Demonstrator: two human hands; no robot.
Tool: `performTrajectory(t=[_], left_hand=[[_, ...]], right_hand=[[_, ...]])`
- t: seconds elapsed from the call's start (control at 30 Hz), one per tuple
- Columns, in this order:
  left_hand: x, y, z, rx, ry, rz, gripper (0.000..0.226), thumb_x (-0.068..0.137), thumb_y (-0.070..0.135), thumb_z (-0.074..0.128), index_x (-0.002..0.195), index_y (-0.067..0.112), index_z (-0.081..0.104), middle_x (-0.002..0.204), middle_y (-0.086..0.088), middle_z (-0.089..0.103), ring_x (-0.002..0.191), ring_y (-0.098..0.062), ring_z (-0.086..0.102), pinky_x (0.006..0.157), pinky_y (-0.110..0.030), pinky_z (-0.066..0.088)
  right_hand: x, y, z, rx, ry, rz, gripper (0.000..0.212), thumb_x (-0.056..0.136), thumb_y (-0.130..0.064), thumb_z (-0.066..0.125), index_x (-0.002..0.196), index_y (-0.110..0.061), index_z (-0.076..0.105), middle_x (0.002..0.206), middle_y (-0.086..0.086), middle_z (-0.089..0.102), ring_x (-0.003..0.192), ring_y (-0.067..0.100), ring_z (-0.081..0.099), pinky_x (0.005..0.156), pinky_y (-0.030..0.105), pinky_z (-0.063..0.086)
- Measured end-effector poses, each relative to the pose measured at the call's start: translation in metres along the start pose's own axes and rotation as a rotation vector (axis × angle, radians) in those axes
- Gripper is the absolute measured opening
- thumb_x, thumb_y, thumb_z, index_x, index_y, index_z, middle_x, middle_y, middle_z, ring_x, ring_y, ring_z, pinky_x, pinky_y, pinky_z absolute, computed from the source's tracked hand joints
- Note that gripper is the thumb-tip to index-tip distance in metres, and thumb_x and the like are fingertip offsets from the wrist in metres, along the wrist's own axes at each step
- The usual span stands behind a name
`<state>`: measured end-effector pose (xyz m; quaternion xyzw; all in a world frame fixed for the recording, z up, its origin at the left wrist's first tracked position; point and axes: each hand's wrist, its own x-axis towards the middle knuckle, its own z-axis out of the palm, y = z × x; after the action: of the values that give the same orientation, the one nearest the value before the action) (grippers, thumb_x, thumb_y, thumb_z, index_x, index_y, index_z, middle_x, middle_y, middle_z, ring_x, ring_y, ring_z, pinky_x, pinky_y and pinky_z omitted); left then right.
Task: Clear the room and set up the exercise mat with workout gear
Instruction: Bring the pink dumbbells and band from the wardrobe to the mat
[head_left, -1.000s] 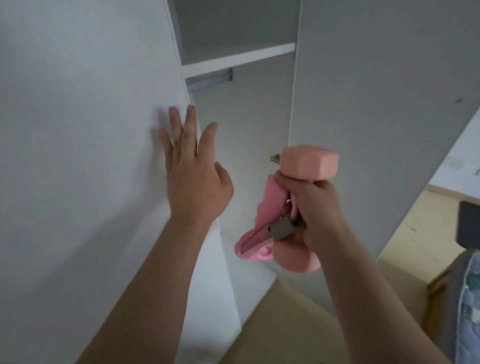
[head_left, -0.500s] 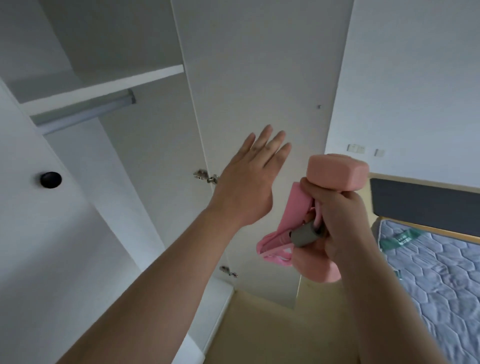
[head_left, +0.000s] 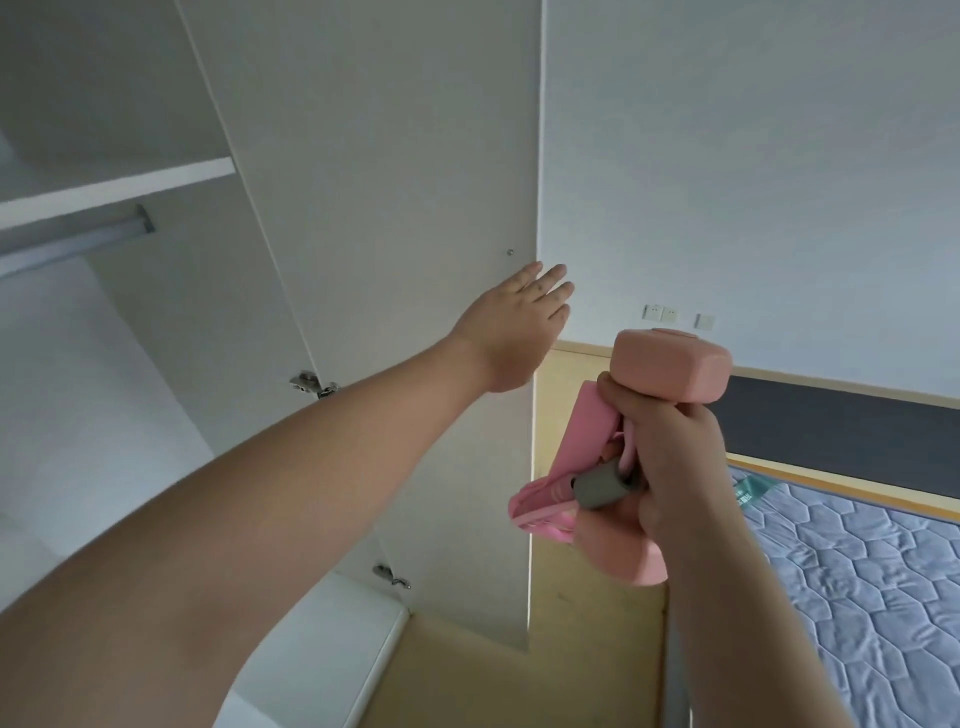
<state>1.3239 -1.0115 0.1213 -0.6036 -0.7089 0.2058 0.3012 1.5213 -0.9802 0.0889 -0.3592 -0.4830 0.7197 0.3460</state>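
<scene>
White wardrobe (head_left: 171, 322) panels fill the left of the view, with a shelf (head_left: 114, 187) and a metal hanging rail (head_left: 72, 241) up and far to the left of the left hand (head_left: 511, 332). That hand is stretched out with its fingers (head_left: 550, 283) straight, close together and released, holding nothing. They lie at the free edge of the open wardrobe door (head_left: 395, 182), just below a small screw head (head_left: 510, 252). Whether they press on the door cannot be told. Two hinges (head_left: 313, 385) sit on the door's other edge, left of and below those fingers. The right hand (head_left: 670, 457) is lower and to the right, its fingers (head_left: 631, 397) clenched round the middle of a pink dumbbell (head_left: 670, 364) held roughly upright. One pink head stands above the fingers and the other shows below the palm. In the same grasp is a pink resistance band (head_left: 545, 501), bunched and hanging just left of the fingers. Its grey foam grip (head_left: 602, 486) pokes out beside them. Beyond both hands is a pale wall (head_left: 753, 156) with a row of switches (head_left: 660, 313), above the dumbbell and right of the left fingers. Right of the clenched fingers runs a dark headboard (head_left: 841, 436) with a wooden frame. Below it lies a bare grey quilted mattress (head_left: 857, 582). Light wooden floor (head_left: 587, 603) shows beneath the right hand, between the door and the bed.
</scene>
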Motion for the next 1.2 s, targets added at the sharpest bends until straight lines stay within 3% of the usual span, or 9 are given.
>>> performTrajectory(t=[0.17,0.3,0.4,0.47,0.63,0.73,0.83,0.93,1.2], left_hand=[[0.020,-0.006,-0.001,0.247,-0.222,-0.014,0.062,0.096,0.017,0.016,0.150,0.002,0.042,0.155,-0.018,0.042,0.155,-0.037,0.015,0.126,-0.055,0.002],[0.022,0.001,-0.011,0.260,-0.194,0.033,0.068,0.081,0.007,0.007,0.101,0.013,0.072,0.108,-0.010,0.064,0.121,-0.037,0.051,0.126,-0.057,0.004],[0.018,0.007,-0.023,0.136,-0.193,0.043,0.032,0.084,0.006,0.034,0.080,0.013,0.065,0.098,-0.008,0.062,0.105,-0.031,0.054,0.124,-0.048,0.019],[0.012,0.006,-0.038,0.076,-0.244,0.035,0.020,0.079,0.002,0.043,0.073,0.011,0.060,0.085,-0.004,0.060,0.087,-0.027,0.052,0.093,-0.040,0.042],[-0.022,0.006,-0.058,-0.067,-0.311,-0.160,0.025,0.065,-0.018,0.041,0.062,0.007,0.041,0.063,-0.005,0.043,0.054,-0.019,0.037,0.052,-0.026,0.030],[-0.060,0.007,-0.055,0.031,-0.406,-0.204,0.028,0.075,-0.011,0.051,0.066,0.015,0.048,0.073,-0.003,0.054,0.071,-0.023,0.051,0.065,-0.030,0.038],[-0.098,0.002,-0.044,0.267,-0.558,-0.182,0.009,0.092,0.019,0.055,0.083,0.018,0.060,0.105,-0.006,0.066,0.126,-0.034,0.049,0.118,-0.060,0.020],[-0.132,-0.005,-0.028,0.383,-0.606,-0.224,0.040,0.096,0.033,0.052,0.131,0.017,0.063,0.154,-0.019,0.044,0.151,-0.048,0.013,0.116,-0.074,-0.003],[-0.231,-0.051,0.026,0.299,-0.669,-0.367,0.062,0.098,0.037,0.043,0.156,0.015,0.036,0.169,-0.019,0.008,0.153,-0.045,-0.014,0.117,-0.069,-0.012]], right_hand=[[0.016,-0.004,-0.007,-0.017,-0.012,0.001,0.018,0.082,-0.018,0.080,0.077,-0.013,0.064,0.050,-0.003,0.053,0.046,0.012,0.051,0.050,0.027,0.043],[0.019,-0.003,-0.005,-0.015,-0.023,0.030,0.023,0.084,-0.017,0.079,0.069,-0.013,0.062,0.050,-0.001,0.049,0.041,0.007,0.047,0.047,0.026,0.042],[0.019,0.002,-0.003,-0.035,-0.011,0.037,0.025,0.082,-0.020,0.080,0.067,-0.014,0.061,0.048,-0.002,0.049,0.044,0.011,0.047,0.055,0.030,0.043],[0.016,0.005,0.000,-0.037,-0.003,0.049,0.024,0.081,-0.022,0.081,0.068,-0.015,0.062,0.048,-0.001,0.050,0.049,0.015,0.048,0.061,0.033,0.044],[0.004,0.013,0.013,-0.043,0.011,0.068,0.026,0.078,-0.024,0.083,0.066,-0.015,0.062,0.048,0.001,0.049,0.048,0.018,0.047,0.063,0.036,0.044],[-0.007,0.021,0.026,-0.049,0.012,0.052,0.025,0.079,-0.023,0.083,0.065,-0.017,0.063,0.049,-0.001,0.052,0.050,0.017,0.049,0.065,0.036,0.045],[-0.020,0.028,0.040,-0.064,-0.009,0.056,0.023,0.079,-0.024,0.083,0.066,-0.019,0.064,0.049,-0.003,0.054,0.049,0.015,0.051,0.063,0.034,0.046],[-0.037,0.039,0.060,-0.091,-0.041,0.069,0.023,0.080,-0.024,0.083,0.069,-0.016,0.065,0.047,-0.004,0.053,0.044,0.010,0.049,0.059,0.031,0.045],[-0.080,0.072,0.118,-0.103,-0.129,0.101,0.023,0.077,-0.025,0.084,0.067,-0.016,0.066,0.049,-0.002,0.052,0.046,0.015,0.047,0.064,0.036,0.045]])
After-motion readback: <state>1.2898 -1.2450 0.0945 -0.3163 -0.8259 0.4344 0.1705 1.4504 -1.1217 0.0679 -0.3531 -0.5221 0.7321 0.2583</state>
